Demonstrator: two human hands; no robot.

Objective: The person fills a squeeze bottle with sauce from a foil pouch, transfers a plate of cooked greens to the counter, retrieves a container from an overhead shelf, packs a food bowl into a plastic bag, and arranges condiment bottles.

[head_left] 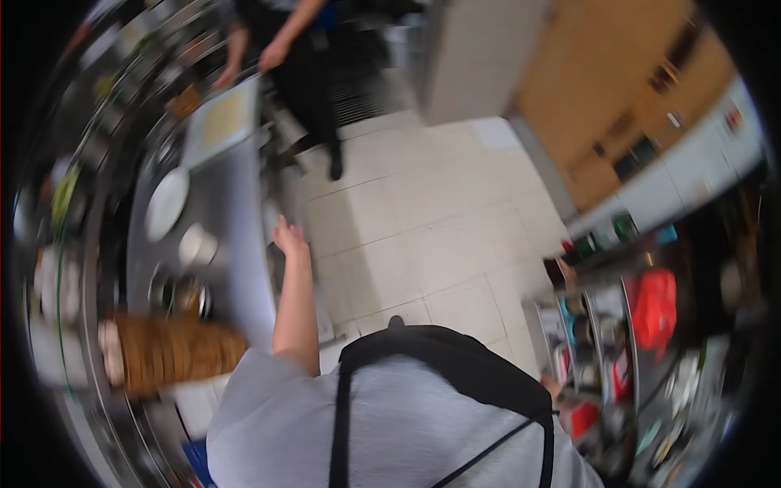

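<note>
My left hand [289,236] reaches forward beside the edge of the steel counter [228,199]. Its fingers are stretched out, a little blurred, and nothing shows in them. On the counter near it are a white stack of bowls or cups [198,246] and a white oval plate [167,203]. Closer to my body, round metal containers [183,296] stand by a stack of bamboo steamers [175,354]. Only a sliver of my right hand [553,387] shows past my apron, low beside the metal shelves [598,342]; its fingers are hidden.
A co-worker in a dark apron [297,89] stands at the counter's far end, hands near a white cutting board [236,114]. Pale floor tiles [407,215] stretch ahead. A red plastic bag [655,309] hangs by the shelves. Brown panels [610,73] stand at the far right.
</note>
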